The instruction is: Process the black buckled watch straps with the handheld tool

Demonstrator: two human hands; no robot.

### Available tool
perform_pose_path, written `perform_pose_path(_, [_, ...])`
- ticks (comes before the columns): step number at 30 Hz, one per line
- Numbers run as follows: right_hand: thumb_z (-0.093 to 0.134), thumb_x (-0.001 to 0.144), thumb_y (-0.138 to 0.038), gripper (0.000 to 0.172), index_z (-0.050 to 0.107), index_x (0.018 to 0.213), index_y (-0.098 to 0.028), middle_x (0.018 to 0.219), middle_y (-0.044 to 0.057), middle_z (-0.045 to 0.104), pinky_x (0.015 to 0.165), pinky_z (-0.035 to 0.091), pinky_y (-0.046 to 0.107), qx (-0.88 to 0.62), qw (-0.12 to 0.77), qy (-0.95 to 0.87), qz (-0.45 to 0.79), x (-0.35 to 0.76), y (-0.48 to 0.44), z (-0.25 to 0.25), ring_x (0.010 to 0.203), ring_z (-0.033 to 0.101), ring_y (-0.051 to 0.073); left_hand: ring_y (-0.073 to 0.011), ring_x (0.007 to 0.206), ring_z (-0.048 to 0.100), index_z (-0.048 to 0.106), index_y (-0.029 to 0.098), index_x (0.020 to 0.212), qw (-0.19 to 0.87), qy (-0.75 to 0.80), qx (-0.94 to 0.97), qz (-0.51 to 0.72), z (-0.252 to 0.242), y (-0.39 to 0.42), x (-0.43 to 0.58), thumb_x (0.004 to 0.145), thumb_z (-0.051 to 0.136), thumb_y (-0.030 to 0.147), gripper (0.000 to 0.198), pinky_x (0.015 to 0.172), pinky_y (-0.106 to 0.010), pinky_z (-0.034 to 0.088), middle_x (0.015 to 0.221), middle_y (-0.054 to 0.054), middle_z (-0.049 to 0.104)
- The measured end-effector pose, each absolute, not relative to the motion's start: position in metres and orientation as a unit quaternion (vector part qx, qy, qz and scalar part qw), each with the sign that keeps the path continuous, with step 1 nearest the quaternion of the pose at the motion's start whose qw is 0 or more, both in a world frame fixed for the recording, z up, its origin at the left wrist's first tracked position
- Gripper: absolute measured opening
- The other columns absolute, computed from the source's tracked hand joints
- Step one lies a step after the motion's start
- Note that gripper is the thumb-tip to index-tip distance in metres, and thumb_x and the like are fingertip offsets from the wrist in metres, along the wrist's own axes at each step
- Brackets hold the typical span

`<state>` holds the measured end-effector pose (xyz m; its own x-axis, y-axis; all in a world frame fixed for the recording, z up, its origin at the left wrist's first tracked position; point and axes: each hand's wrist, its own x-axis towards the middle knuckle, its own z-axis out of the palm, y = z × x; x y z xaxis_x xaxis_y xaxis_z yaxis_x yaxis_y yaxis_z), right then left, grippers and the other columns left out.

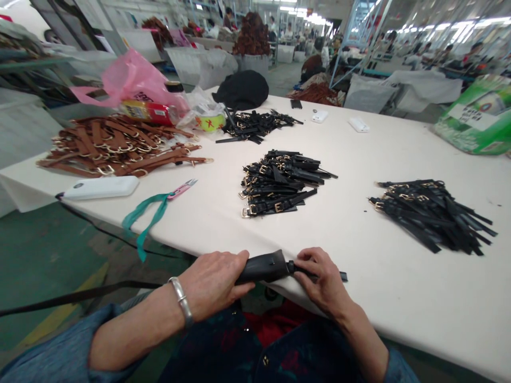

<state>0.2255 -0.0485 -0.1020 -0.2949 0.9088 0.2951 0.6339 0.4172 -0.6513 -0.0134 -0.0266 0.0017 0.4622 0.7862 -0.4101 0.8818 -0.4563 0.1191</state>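
A left hand (211,282) and a right hand (321,282) clamp a black leather strap (265,268) at the near edge of a white-covered table (399,303).

The left hand wraps the strap's wide part and the right pinches its narrower part, the hands slightly apart, seemingly to keep the leather taut. A silver bangle (181,300) circles the left wrist. Straight ahead of the grip lies a heap of black buckled straps (279,183); ahead and right, a looser black heap (431,215); far ahead and left, brown straps (115,146), apparently kept apart by colour. Ahead and slightly left, within reach, lies a pink utility knife (181,189) tied to a green ribbon (146,218).
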Motion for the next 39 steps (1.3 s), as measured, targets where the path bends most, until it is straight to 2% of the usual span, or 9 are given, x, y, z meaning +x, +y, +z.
perform_pose_path(8, [0.053,0.08,-0.017,0.01,0.062,0.08,-0.02,0.087,0.006,0.057,0.071,0.042,0.033,-0.47,0.338,-0.788,0.207,0.224,-0.049,-0.103,0.081,0.05,0.017,-0.0271,0.075,0.063,0.05,0.02,0.088,0.156,0.496,0.841,-0.149,-0.001,-0.027,-0.015,0.08,0.045,0.045,0.027,0.062,-0.034,0.045,0.079,-0.008,0.066])
perform_pose_path(14, [0.053,0.073,-0.009,0.009,0.053,0.071,-0.019,0.082,0.002,0.054,0.074,0.038,0.031,-0.478,0.27,-0.786,0.284,0.221,-0.044,-0.087,0.08,0.047,0.016,-0.0278,0.076,0.063,0.05,0.021,0.091,0.151,0.495,0.843,-0.148,-0.003,-0.029,-0.018,0.079,0.045,0.045,0.027,0.063,-0.035,0.046,0.08,-0.008,0.066])
perform_pose_path(19, [0.05,0.079,-0.016,0.01,0.049,0.069,-0.019,0.083,0.0,0.053,0.075,0.035,0.029,-0.466,0.261,-0.77,0.349,0.224,-0.038,-0.08,0.081,0.047,0.015,-0.0267,0.076,0.062,0.051,0.02,0.091,0.151,0.492,0.845,-0.149,-0.001,-0.028,-0.017,0.079,0.046,0.044,0.028,0.063,-0.033,0.045,0.081,-0.008,0.066])
perform_pose_path(22, [0.047,0.082,-0.021,0.013,0.049,0.07,-0.019,0.077,-0.001,0.053,0.07,0.036,0.027,-0.478,0.283,-0.74,0.38,0.224,-0.035,-0.082,0.075,0.048,0.014,-0.0263,0.077,0.062,0.051,0.02,0.092,0.153,0.493,0.844,-0.146,0.0,-0.028,-0.017,0.079,0.045,0.043,0.027,0.063,-0.033,0.045,0.081,-0.009,0.066])
perform_pose_path(26, [0.048,0.081,-0.024,0.01,0.052,0.073,-0.021,0.065,-0.003,0.053,0.062,0.034,0.024,-0.548,0.285,-0.713,0.334,0.217,-0.032,-0.092,0.064,0.048,0.013,-0.0264,0.078,0.062,0.052,0.02,0.093,0.166,0.497,0.839,-0.146,0.001,-0.028,-0.018,0.079,0.045,0.044,0.028,0.065,-0.033,0.044,0.082,-0.009,0.066])
perform_pose_path(31, [0.049,0.08,-0.026,0.009,0.055,0.075,-0.022,0.066,-0.002,0.058,0.063,0.035,0.024,-0.595,0.297,-0.705,0.247,0.209,-0.032,-0.105,0.064,0.051,0.013,-0.0252,0.076,0.062,0.051,0.021,0.089,0.168,0.489,0.844,-0.142,0.005,-0.029,-0.018,0.079,0.046,0.041,0.023,0.064,-0.033,0.045,0.081,-0.008,0.066])
perform_pose_path(36, [0.049,0.081,-0.028,0.01,0.056,0.075,-0.022,0.065,-0.002,0.057,0.06,0.037,0.023,-0.593,0.304,-0.706,0.24,0.206,-0.032,-0.107,0.061,0.051,0.012,-0.0272,0.074,0.062,0.051,0.021,0.089,0.144,0.482,0.85,-0.155,0.009,-0.023,-0.01,0.078,0.047,0.043,0.025,0.062,-0.035,0.045,0.079,-0.008,0.067])
perform_pose_path(39, [0.046,0.082,-0.023,0.011,0.057,0.078,-0.022,0.069,-0.001,0.057,0.064,0.039,0.024,-0.585,0.308,-0.707,0.252,0.208,-0.032,-0.105,0.067,0.052,0.013,-0.0269,0.073,0.062,0.052,0.021,0.088,0.128,0.482,0.852,-0.159,0.009,-0.019,-0.005,0.078,0.046,0.045,0.026,0.061,-0.034,0.044,0.078,-0.008,0.066])
